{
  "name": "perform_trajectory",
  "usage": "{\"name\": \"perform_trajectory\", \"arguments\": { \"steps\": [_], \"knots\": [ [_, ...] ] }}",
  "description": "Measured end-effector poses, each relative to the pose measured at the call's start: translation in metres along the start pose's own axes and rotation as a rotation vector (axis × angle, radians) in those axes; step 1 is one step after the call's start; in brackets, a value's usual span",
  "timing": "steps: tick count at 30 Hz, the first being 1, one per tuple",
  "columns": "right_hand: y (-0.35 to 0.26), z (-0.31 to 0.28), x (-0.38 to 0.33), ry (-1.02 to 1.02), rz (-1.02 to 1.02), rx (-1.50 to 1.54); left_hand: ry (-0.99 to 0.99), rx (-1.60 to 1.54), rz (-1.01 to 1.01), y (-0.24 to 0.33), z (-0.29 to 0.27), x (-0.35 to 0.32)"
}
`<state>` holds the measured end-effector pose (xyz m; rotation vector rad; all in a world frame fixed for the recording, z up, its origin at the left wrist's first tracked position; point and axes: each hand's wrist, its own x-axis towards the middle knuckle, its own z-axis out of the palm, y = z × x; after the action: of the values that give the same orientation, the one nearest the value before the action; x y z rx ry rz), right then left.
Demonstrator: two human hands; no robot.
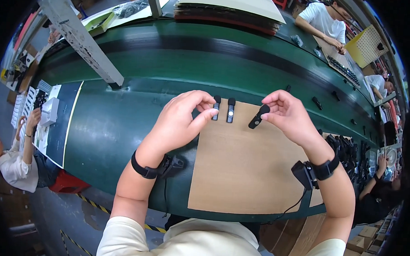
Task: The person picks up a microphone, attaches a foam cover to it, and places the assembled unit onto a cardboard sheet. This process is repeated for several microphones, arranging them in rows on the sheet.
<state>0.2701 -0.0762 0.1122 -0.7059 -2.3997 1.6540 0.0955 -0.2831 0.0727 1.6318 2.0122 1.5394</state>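
Three small black clip-on microphones with foam tops are at the far edge of a brown cardboard sheet. My left hand pinches the leftmost microphone between thumb and forefinger, at the sheet's far left corner. Just right of it lies the middle microphone, a pale round spot on its body, touched by neither hand. Between the thumb and fingers of my right hand, the third microphone is held tilted, its foam top toward the hand.
A pile of black microphones lies right of the sheet. Beyond, a green conveyor belt carries scattered microphones. A metal post rises at the left, and stacked boards stand at the back. Co-workers sit on both sides. Black wrist devices with cables are on my arms.
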Motion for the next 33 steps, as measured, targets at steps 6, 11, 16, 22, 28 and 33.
{"name": "perform_trajectory", "arguments": {
  "steps": [6,11,16,22,28,33],
  "knots": [
    [0.023,0.011,0.034,-0.087,0.038,-0.186,-0.114,0.123,-0.198,-0.031,0.013,0.004],
    [0.030,0.018,0.053,-0.089,0.059,-0.297,-0.158,0.125,-0.244,-0.035,0.018,0.004],
    [0.037,0.016,0.058,-0.094,0.067,-0.410,-0.194,0.117,-0.244,-0.038,0.023,0.005],
    [0.049,-0.004,0.070,-0.021,-0.028,-0.483,-0.211,0.126,-0.290,-0.036,0.021,0.005],
    [0.088,-0.062,0.106,0.097,0.074,-0.657,-0.230,0.129,-0.286,-0.040,0.025,0.005],
    [0.123,-0.071,0.117,0.108,0.056,-0.843,-0.220,0.095,-0.289,-0.038,0.027,0.004]
  ]
}}
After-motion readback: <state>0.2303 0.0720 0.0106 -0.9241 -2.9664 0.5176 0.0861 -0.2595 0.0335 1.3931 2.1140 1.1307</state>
